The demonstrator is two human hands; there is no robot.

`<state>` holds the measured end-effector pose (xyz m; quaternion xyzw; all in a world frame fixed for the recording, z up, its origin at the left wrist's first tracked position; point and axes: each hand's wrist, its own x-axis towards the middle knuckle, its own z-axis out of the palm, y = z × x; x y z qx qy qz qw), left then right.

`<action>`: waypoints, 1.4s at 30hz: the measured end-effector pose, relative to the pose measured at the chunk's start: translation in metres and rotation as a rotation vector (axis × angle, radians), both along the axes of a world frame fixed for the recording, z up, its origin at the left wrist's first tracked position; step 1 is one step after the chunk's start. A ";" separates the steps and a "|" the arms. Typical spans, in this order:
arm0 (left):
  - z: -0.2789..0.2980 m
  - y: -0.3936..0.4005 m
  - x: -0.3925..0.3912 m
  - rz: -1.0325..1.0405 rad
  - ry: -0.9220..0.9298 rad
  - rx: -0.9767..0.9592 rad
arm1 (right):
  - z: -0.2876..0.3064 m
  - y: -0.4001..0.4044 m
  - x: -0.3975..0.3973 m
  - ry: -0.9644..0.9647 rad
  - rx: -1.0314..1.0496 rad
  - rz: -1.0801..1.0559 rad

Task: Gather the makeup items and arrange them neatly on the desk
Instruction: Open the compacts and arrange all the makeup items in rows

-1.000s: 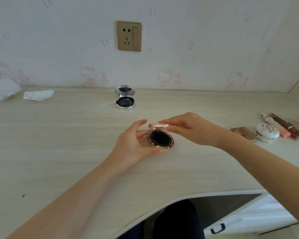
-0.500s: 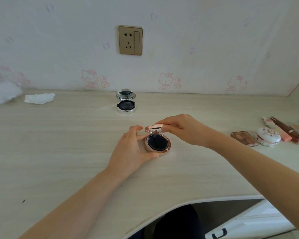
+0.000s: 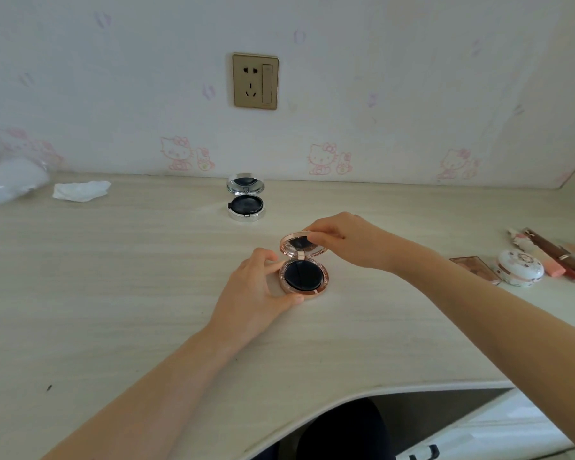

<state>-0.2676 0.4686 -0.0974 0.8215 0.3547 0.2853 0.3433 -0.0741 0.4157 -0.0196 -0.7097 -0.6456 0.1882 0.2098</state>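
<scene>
1. Partly hidden: the lid of the rose-gold compact (image 3: 303, 276) disappears under the fingertips of the right hand (image 3: 352, 240), which pinch its far rim; the mirror inside shows only a dark blur.
2. The left hand (image 3: 256, 290) grasps the compact's base, thumb and fingers curled round its edge; the base rests on the desk (image 3: 113, 293), mid-surface.
3. A silver compact (image 3: 246, 202) stands open near the wall, well apart.
4. At the right edge, a white round case (image 3: 521, 268), a brown palette (image 3: 475, 265) and several tubes (image 3: 551, 252) lie close together; the outermost are cut off.
5. Far left: a crumpled tissue (image 3: 80, 190) and a blurred clear wrapper (image 3: 10, 184).
6. Pale wood-grain desk; cartoon-cat wallpaper; a brass wall socket (image 3: 255, 82).
</scene>
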 end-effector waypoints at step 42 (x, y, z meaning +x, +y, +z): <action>0.004 -0.001 0.001 -0.097 0.080 0.176 | -0.068 -0.045 -0.039 0.082 0.421 -0.184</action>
